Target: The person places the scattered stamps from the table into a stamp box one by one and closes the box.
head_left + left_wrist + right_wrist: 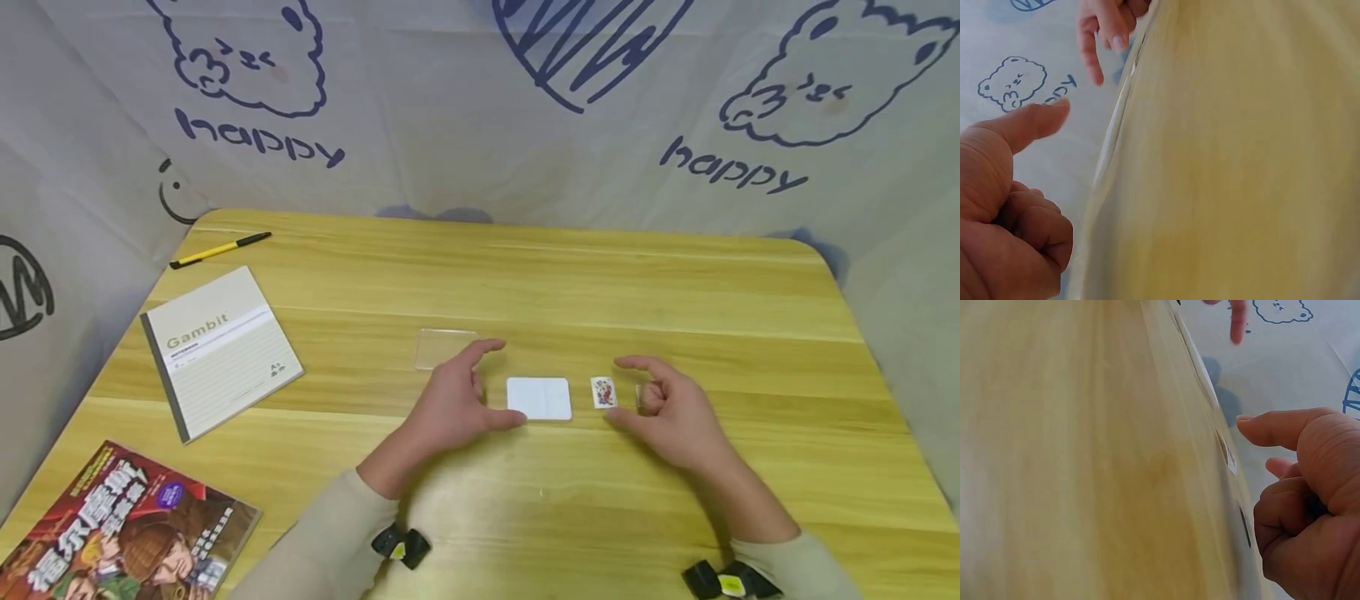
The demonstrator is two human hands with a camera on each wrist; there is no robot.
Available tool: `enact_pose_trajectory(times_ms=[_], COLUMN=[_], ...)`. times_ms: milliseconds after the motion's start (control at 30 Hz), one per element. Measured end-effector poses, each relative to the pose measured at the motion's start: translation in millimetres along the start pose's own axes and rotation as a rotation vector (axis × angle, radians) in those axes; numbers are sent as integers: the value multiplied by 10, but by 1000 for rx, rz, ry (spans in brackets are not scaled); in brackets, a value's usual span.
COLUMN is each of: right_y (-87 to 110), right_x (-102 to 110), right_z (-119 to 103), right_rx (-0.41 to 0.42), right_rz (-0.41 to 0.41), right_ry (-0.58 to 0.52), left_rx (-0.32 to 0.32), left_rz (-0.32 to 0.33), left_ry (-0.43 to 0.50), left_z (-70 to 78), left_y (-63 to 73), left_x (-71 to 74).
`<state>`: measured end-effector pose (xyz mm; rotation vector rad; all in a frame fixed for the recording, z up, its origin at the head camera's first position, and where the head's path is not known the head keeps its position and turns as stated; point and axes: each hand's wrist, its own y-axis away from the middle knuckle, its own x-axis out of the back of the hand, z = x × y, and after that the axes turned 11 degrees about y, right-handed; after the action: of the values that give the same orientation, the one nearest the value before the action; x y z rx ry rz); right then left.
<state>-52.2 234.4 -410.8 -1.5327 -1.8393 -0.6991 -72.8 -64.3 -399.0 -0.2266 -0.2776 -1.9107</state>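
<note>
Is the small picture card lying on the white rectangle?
No, the small picture card lies apart from the white rectangle, with bare table between them.

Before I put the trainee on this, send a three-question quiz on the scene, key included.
1. Which hand is nearer the picture card?
2. True or false: the pen lies apart from the notebook.
3. In the head view, what lies between the left hand and the picture card? A) notebook B) white piece C) pen

Key: 1. Right hand. 2. True. 3. B.
</note>
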Motion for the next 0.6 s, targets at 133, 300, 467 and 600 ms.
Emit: enact_pose_trajectory(times_ms=[133,300,467,600], right_y=[-15,-34,-51,-53], right_x=[-37,-62,-88,-98], right_z=[7,49,71,67], right_rx=[4,23,29,20], right_rz=[-32,-46,-49,-54], right_ry=[-25,-29,-9,9], left_rx=[35,45,56,67], left_rz=[-25,-31,-38,-51], left_ry=[22,52,86,91], left_z=[-62,-108,-146,-152], left_y=[-22,-36,-36,-40], left_x=[-46,-60,-69,-79])
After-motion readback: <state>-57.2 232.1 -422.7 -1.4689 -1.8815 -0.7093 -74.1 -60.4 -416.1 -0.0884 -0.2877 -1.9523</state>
